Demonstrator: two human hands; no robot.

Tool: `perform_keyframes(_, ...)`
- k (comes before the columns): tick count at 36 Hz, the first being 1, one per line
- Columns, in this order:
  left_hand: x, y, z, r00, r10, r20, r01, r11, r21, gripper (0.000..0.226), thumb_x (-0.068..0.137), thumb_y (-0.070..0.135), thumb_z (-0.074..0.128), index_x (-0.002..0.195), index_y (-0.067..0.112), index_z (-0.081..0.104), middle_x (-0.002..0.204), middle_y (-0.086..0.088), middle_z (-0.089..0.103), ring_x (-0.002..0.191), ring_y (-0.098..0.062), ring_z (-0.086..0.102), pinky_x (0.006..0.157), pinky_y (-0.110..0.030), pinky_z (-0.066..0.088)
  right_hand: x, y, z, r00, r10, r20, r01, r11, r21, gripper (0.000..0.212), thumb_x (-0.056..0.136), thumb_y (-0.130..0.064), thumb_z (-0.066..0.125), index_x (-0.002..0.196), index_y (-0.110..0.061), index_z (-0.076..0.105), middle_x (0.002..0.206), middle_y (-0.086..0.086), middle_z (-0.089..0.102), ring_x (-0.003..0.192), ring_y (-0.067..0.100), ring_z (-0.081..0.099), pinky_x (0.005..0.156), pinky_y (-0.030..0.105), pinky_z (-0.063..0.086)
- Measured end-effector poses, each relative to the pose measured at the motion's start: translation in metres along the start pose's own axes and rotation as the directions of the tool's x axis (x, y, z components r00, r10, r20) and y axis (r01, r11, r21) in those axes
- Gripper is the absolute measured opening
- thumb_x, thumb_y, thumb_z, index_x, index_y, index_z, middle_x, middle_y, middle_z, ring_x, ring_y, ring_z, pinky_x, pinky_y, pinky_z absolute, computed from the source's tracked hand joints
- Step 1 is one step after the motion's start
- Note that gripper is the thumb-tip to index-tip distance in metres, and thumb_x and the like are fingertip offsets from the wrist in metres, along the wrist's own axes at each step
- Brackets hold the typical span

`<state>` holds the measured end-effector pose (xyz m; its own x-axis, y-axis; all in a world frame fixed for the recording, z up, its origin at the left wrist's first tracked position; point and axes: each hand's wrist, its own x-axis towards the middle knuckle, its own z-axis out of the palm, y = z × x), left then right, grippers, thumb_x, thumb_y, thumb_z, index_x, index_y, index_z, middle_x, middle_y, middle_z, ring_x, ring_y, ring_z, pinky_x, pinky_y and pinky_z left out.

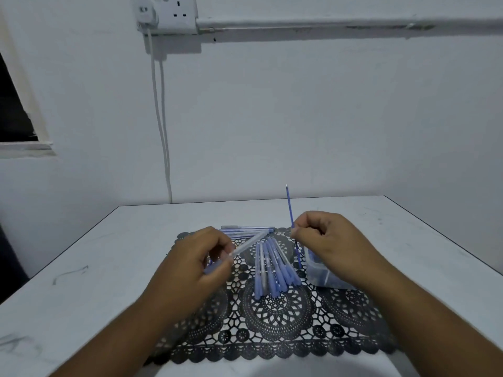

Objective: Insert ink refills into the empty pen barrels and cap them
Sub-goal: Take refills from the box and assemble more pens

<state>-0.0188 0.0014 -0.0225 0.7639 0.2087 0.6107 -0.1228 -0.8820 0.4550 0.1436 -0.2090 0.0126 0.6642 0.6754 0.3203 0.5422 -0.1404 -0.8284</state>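
My left hand [200,263] grips a clear empty pen barrel [249,244], whose open end points up and to the right. A blue cap [215,268] is tucked in the same hand. My right hand [330,242] pinches a thin blue ink refill [289,208] that stands nearly upright, its tip above the table's far edge. The two hands are apart, and the refill is outside the barrel. Between them, several capped blue pens [272,270] lie in a bundle on the black lace mat [275,322]. More barrels [245,230] lie crosswise at the mat's far edge.
A small clear plastic box [322,273] sits under my right hand, with a refill [298,254] leaning at its left side. The white table [95,268] ends at a wall. A cable [163,126] hangs from a wall socket [174,12].
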Motion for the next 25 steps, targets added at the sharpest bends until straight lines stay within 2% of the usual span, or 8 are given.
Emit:
perform_keyframes(5,0.001,-0.005,-0.005,0.997,-0.068,-0.04,0.066,0.996,-0.057,0.01,0.088,0.027,0.069,0.087,0.036,0.065,0.086,0.011,0.069,0.08,-0.017,0.065,0.067,-0.027,0.051,-0.007,-0.007,0.004,0.995,-0.055,0.082,0.058,0.997,-0.044,0.022,0.099,-0.023,0.066,0.079,-0.012,0.066,0.067,0.006,0.042,0.054,0.013,0.033,0.047,0.012,0.031)
perform_keyframes(9,0.001,-0.006,-0.008,0.992,-0.11,-0.056,0.105,0.991,-0.081,0.024,0.091,0.01,0.074,0.087,0.033,0.066,0.084,0.011,0.07,0.077,-0.013,0.067,0.063,-0.018,0.05,-0.009,-0.007,0.005,0.993,-0.079,0.093,0.082,0.996,-0.036,0.025,0.099,-0.026,0.067,0.075,-0.019,0.064,0.065,0.004,0.039,0.054,0.013,0.032,0.048,0.014,0.031)
perform_keyframes(12,0.001,-0.006,-0.007,0.993,-0.105,-0.058,0.101,0.992,-0.073,0.024,0.091,0.009,0.073,0.087,0.032,0.066,0.084,0.011,0.069,0.078,-0.014,0.066,0.063,-0.016,0.048,-0.009,-0.007,0.006,0.995,-0.093,0.037,0.089,0.991,0.098,0.018,0.097,-0.025,0.07,0.082,-0.016,0.072,0.064,0.007,0.035,0.053,0.014,0.031,0.049,0.014,0.032)
perform_keyframes(15,0.001,-0.005,-0.006,0.995,-0.08,-0.064,0.076,0.995,-0.066,0.027,0.091,0.009,0.073,0.087,0.034,0.065,0.085,0.011,0.068,0.078,-0.017,0.065,0.064,-0.019,0.049,-0.01,-0.007,0.007,0.995,-0.079,-0.062,0.091,0.97,0.225,0.013,0.096,-0.02,0.07,0.086,-0.012,0.075,0.057,0.002,0.034,0.044,0.007,0.032,0.045,0.012,0.033)
perform_keyframes(17,0.001,-0.004,-0.006,0.995,-0.071,-0.074,0.067,0.996,-0.063,0.027,0.091,0.008,0.073,0.087,0.034,0.065,0.085,0.012,0.068,0.079,-0.016,0.065,0.063,-0.018,0.048,-0.009,-0.006,0.006,0.992,-0.099,-0.073,0.112,0.97,0.216,0.015,0.096,-0.019,0.068,0.082,-0.015,0.073,0.056,0.001,0.036,0.048,0.011,0.033,0.047,0.015,0.034)
perform_keyframes(20,0.001,-0.004,-0.008,0.993,-0.059,-0.102,0.055,0.998,-0.037,0.025,0.091,0.009,0.073,0.09,0.032,0.065,0.087,0.015,0.068,0.081,-0.011,0.065,0.065,-0.013,0.046,-0.009,-0.002,0.001,0.99,-0.135,0.043,0.132,0.989,0.06,0.024,0.099,-0.017,0.058,0.075,-0.018,0.062,0.058,-0.004,0.042,0.051,0.013,0.037,0.05,0.02,0.034)
perform_keyframes(22,0.002,-0.007,-0.01,0.992,-0.04,-0.12,0.041,0.999,0.008,0.022,0.094,0.012,0.072,0.093,0.033,0.064,0.09,0.016,0.066,0.085,-0.01,0.064,0.067,-0.011,0.044,-0.01,-0.002,-0.002,0.978,-0.111,0.174,0.119,0.992,-0.033,0.027,0.103,-0.018,0.052,0.076,-0.019,0.055,0.065,-0.001,0.046,0.055,0.015,0.052,0.057,0.025,0.042)
perform_keyframes(25,0.003,-0.012,-0.013,0.989,-0.013,-0.145,0.019,0.999,0.034,0.014,0.099,0.021,0.067,0.097,0.033,0.062,0.094,0.018,0.064,0.088,-0.009,0.062,0.068,-0.011,0.042,-0.013,-0.003,-0.006,0.959,-0.055,0.277,0.062,0.998,-0.018,0.033,0.108,-0.021,0.046,0.075,-0.023,0.05,0.069,0.009,0.047,0.058,0.025,0.07,0.061,0.031,0.047)
